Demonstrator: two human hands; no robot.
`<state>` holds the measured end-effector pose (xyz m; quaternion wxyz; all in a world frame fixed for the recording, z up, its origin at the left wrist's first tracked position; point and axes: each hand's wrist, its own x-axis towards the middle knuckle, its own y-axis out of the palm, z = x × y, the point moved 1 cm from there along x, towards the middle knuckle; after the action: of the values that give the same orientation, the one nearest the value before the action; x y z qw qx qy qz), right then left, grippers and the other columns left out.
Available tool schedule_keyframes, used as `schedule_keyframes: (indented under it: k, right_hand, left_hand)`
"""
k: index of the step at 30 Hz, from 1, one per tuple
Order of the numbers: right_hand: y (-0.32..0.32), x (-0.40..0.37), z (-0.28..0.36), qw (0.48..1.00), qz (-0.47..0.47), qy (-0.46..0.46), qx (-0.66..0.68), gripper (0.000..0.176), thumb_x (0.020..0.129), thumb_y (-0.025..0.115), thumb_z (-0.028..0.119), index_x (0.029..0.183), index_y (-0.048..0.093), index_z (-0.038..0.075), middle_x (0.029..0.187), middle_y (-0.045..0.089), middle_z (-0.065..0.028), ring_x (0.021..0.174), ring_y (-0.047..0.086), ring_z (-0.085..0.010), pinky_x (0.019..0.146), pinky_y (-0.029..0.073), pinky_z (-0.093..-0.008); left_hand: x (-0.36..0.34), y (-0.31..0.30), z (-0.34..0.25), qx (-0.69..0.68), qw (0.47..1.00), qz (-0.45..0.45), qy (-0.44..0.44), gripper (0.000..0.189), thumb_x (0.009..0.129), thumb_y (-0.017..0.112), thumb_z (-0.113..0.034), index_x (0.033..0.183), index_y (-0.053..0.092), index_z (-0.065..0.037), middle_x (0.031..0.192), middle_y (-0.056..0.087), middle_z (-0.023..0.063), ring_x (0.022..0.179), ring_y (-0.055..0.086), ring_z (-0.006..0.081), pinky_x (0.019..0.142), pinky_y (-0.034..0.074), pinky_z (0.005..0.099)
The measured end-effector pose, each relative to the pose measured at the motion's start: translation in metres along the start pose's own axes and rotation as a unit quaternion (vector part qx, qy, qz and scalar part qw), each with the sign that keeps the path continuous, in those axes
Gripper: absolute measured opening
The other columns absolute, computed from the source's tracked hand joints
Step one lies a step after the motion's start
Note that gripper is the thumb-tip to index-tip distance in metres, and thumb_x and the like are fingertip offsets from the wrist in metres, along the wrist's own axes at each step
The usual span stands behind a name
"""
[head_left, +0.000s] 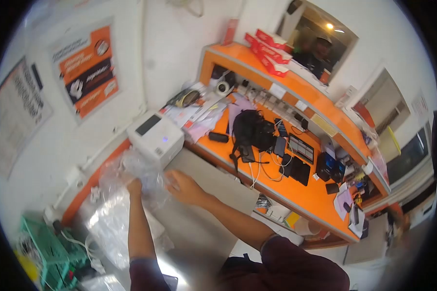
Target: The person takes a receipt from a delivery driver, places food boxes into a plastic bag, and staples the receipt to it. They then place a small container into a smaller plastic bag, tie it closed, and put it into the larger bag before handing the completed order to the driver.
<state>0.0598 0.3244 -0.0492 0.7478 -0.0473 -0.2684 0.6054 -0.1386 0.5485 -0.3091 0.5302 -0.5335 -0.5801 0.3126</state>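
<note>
A crumpled clear plastic bag (153, 175) is spread between my hands over the grey metal counter (213, 213). My left hand (134, 185) is closed on the bag, its fingertips partly hidden by the plastic. At the bag's right edge, my right hand (187, 189) has its fingers bent and pinched on the film; the exact contact is blurred. More clear plastic packaging (116, 223) lies under and beside my left forearm. Just beyond the bag stands a white label printer (155, 137) with a lit blue light.
An orange desk (218, 148) to the right holds a black bag (252, 130), phones, cables and a tablet (301, 148). Red boxes (269, 51) sit on its upper shelf. At the lower left is a green plastic basket (46, 247). A person (318, 53) appears behind the window.
</note>
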Motion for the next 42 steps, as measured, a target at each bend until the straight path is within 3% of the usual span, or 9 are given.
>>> schedule_keyframes:
  k: [2,6,9,15,20,22,25,31,42]
  right_hand:
    - [-0.054,-0.030,0.016,0.987,0.098,0.125,-0.036,0.031,0.091,0.066,0.011,0.117,0.055,0.001,0.100,0.067,-0.0143,0.091,0.068,-0.0247,0.082,0.054,-0.0349]
    - [-0.190,-0.083,-0.026,0.965,-0.006,0.212,0.154,0.030,0.095,0.059,0.006,0.125,0.058,0.007,0.107,0.069,-0.0098,0.088,0.067,-0.0164,0.079,0.056,-0.0325]
    - [-0.334,-0.074,-0.030,0.989,-0.103,0.013,0.110,0.042,0.092,0.048,-0.001,0.133,0.053,0.007,0.113,0.068,-0.0100,0.092,0.068,-0.0175,0.076,0.054,-0.0304]
    - [-0.577,-0.011,-0.036,0.919,-0.327,0.092,0.200,0.039,0.102,0.044,0.022,0.137,0.046,0.007,0.116,0.067,-0.0157,0.089,0.067,-0.0235,0.078,0.057,-0.0352]
    - [-0.714,0.035,-0.130,0.930,-0.279,0.176,0.163,0.034,0.102,0.042,0.017,0.134,0.049,0.007,0.103,0.065,-0.0138,0.078,0.065,-0.0216,0.075,0.059,-0.0340]
    - [-0.743,0.051,-0.165,0.930,-0.279,0.216,0.102,0.032,0.102,0.040,0.014,0.133,0.048,0.007,0.102,0.062,-0.0138,0.073,0.065,-0.0210,0.070,0.060,-0.0335]
    - [-0.761,0.060,-0.193,0.926,-0.278,0.245,0.069,0.033,0.102,0.038,0.009,0.134,0.044,0.007,0.106,0.060,-0.0163,0.069,0.065,-0.0223,0.065,0.062,-0.0366]
    - [-0.782,0.088,-0.211,0.939,-0.256,0.209,0.093,0.045,0.101,0.038,0.004,0.145,0.031,0.011,0.129,0.049,-0.0210,0.070,0.066,-0.0267,0.069,0.064,-0.0421]
    - [-0.807,0.095,-0.218,0.880,-0.279,0.104,0.371,0.065,0.106,0.039,0.046,0.160,0.010,0.023,0.154,0.032,-0.0204,0.124,0.052,-0.0373,0.102,0.050,-0.0491]
  left_hand:
    - [-0.009,-0.026,-0.014,-0.051,0.998,0.038,0.003,0.071,0.083,0.054,-0.012,0.145,0.034,0.015,0.154,0.028,0.0367,0.145,0.023,0.0508,0.123,0.010,0.0563]
    - [-0.044,-0.038,-0.007,-0.209,0.975,0.066,0.018,0.059,0.082,0.050,0.000,0.141,0.047,0.007,0.144,0.046,0.0312,0.134,0.045,0.0439,0.115,0.032,0.0489]
    - [-0.084,-0.059,-0.017,-0.311,0.948,0.039,-0.046,0.056,0.080,0.050,0.008,0.135,0.054,0.007,0.133,0.057,0.0285,0.120,0.059,0.0409,0.102,0.048,0.0445]
    - [-0.200,-0.112,-0.112,-0.409,0.885,-0.114,-0.193,0.048,0.093,0.053,-0.006,0.140,0.050,0.005,0.138,0.056,0.0241,0.125,0.057,0.0327,0.104,0.046,0.0377]
    - [-0.318,-0.132,-0.243,-0.421,0.891,0.032,-0.168,0.053,0.098,0.058,-0.041,0.126,0.061,0.005,0.121,0.065,0.0256,0.117,0.061,0.0384,0.102,0.048,0.0440]
    - [-0.318,-0.143,-0.293,-0.169,0.951,0.242,-0.094,0.060,0.096,0.060,-0.045,0.133,0.056,0.002,0.131,0.058,0.0299,0.122,0.055,0.0441,0.106,0.044,0.0514]
    - [-0.363,-0.091,-0.342,0.009,0.994,0.045,-0.095,0.069,0.096,0.056,-0.050,0.149,0.042,-0.008,0.153,0.035,0.0323,0.134,0.037,0.0583,0.106,0.033,0.0668]
    - [-0.362,-0.097,-0.379,0.106,0.986,-0.102,-0.078,0.062,0.099,0.052,-0.047,0.150,0.043,-0.011,0.154,0.035,0.0313,0.133,0.039,0.0570,0.104,0.036,0.0675]
    - [-0.360,-0.104,-0.373,0.154,0.985,-0.027,-0.076,0.056,0.095,0.055,-0.034,0.141,0.051,-0.004,0.144,0.043,0.0367,0.127,0.045,0.0587,0.101,0.040,0.0667]
